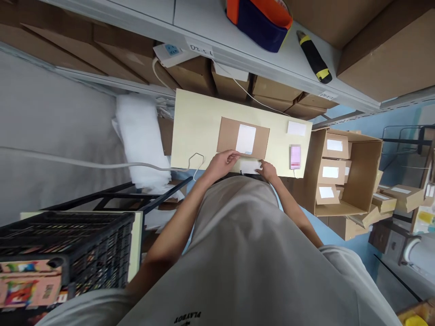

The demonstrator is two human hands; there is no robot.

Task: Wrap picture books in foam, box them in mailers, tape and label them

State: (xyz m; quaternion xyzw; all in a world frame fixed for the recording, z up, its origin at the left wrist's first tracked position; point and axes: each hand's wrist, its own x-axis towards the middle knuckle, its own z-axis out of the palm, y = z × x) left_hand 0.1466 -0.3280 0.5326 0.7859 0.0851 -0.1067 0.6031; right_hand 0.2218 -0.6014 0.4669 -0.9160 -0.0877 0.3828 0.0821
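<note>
On the pale yellow tabletop (195, 131) lies a flat brown cardboard box (228, 134) with a white label (246, 138) across its middle. Close to my body, in front of the box's near edge, is a white paper label sheet (249, 166). My right hand (267, 170) pinches its right side between thumb and fingers. My left hand (224, 163) is closed, its fingertips pressed together at the sheet's upper left corner, beside the box edge. Right of the box are a phone (295, 157) with a cable and a white slip (296, 128).
A large open carton (360, 176) with several labelled boxes stands to the right. A shelf (210, 27) above holds a tape dispenser (261, 22) and a utility knife (314, 56). At left are white wrapping (139, 140), a cable (84, 162) and a black crate (98, 253).
</note>
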